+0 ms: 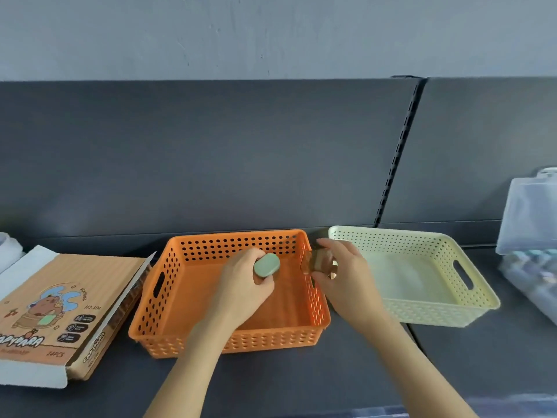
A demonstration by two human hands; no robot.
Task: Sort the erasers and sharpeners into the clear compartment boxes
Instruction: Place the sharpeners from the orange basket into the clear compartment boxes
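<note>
My left hand (241, 286) hovers over the orange perforated basket (168, 300) and grips a pale green rounded piece (266, 266), an eraser or sharpener. My right hand (346, 282) is over the orange basket's right wall and holds a brown, shiny piece (319, 262); I cannot tell whether that one is an eraser or a sharpener. To the right stands a cream perforated basket (470, 257) with nothing in it. The orange basket's floor shows nothing else.
An orange cardboard box (51, 309) printed with a capybara lies open at the left. A clear plastic box (530, 236) with small items inside sits at the far right. Everything rests on a dark shelf (286, 384) with a dark back panel.
</note>
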